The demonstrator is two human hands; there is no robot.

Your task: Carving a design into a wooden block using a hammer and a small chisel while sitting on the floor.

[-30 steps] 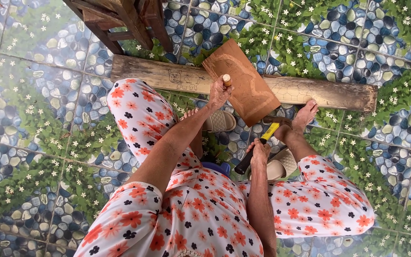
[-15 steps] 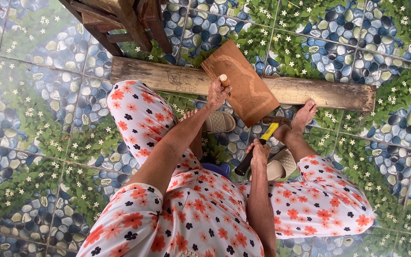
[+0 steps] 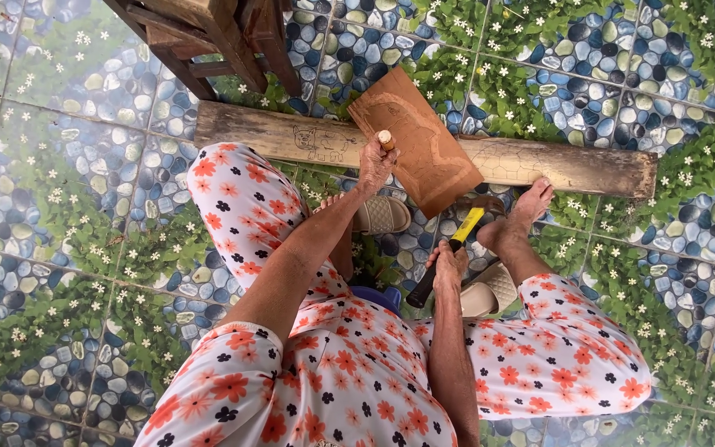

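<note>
Pebble-and-flower tile floor, long plank on it. My left hand grips a chisel on the carved board; right hand, nearer me, is wrapped around the hammer.

Bright, even daylight; soft, faint shadows beneath the long plank. Glossy floor tiles show mild sheen. Sharp focus throughout; slight wide-angle curvature at edges.

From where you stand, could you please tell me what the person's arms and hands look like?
Both forearms are bare, and so are the left hand and the right hand: no gloves, rings or watch show. Short white sleeves with red-orange flowers and small dark ones end near the elbows.
</note>
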